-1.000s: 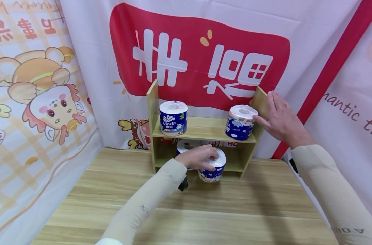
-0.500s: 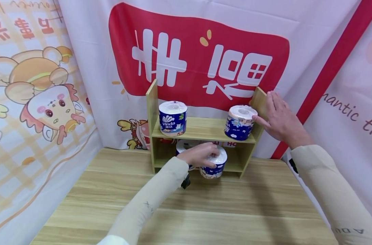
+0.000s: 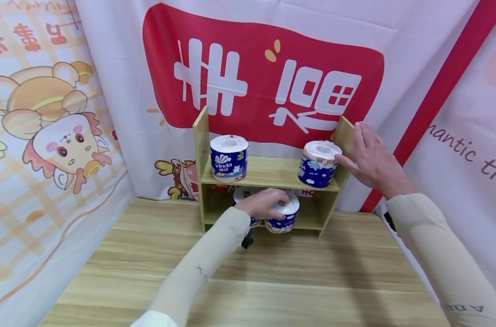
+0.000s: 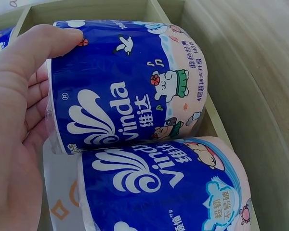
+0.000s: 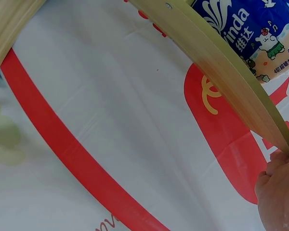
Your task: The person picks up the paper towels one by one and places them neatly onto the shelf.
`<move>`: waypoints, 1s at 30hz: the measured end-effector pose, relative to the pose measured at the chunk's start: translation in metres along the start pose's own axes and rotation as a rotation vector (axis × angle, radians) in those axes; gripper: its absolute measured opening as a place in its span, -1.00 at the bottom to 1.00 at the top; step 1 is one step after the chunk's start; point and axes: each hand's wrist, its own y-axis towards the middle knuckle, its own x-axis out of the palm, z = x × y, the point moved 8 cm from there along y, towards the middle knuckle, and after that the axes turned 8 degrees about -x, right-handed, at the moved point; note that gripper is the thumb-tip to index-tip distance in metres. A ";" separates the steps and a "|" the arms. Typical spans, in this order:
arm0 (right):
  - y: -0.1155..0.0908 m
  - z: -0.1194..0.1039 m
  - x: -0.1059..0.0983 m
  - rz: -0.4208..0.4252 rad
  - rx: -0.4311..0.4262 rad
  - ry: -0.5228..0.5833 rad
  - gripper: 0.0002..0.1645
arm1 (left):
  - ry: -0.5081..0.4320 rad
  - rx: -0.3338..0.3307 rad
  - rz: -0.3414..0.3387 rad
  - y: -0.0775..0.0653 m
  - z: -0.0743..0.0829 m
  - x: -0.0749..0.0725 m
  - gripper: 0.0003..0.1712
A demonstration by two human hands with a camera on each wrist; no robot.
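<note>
On the lower level of a small wooden shelf (image 3: pixel 268 172), my left hand (image 3: pixel 264 204) grips a blue Vinda toilet paper roll (image 4: pixel 115 86) by its top end, thumb on the outer wrapper and fingers at the white end. A second toilet paper roll (image 4: pixel 164 192) stands right beside it, partly behind my hand in the head view. My right hand (image 3: pixel 374 159) holds the shelf's right side panel (image 5: pixel 231 91), fingers extended along the outside and thumb across the front edge. The thumb tip comes near the toilet paper roll at upper right (image 3: pixel 319 165).
Another toilet paper roll (image 3: pixel 229 159) stands at the left of the upper level. The shelf sits at the back of a wood-grain table (image 3: pixel 272 281), close to a printed cloth backdrop (image 3: pixel 264 77). A patterned cloth wall (image 3: pixel 56 136) borders the left side.
My left hand has pushed the gripped toilet paper roll slightly back, further into the lower level. The right hand has stayed at the side panel, and the head view has shifted slightly.
</note>
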 end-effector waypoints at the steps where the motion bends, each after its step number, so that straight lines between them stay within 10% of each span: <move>1: 0.000 0.000 0.000 0.001 -0.001 0.000 0.25 | -0.008 -0.002 -0.001 0.001 -0.001 0.000 -0.70; 21: -0.001 0.003 0.002 -0.014 0.017 -0.001 0.26 | -0.025 -0.013 -0.028 0.011 -0.007 0.008 -0.82; 30: 0.000 0.002 0.002 -0.013 0.013 0.002 0.26 | -0.040 -0.102 -0.051 0.009 -0.020 0.013 -0.55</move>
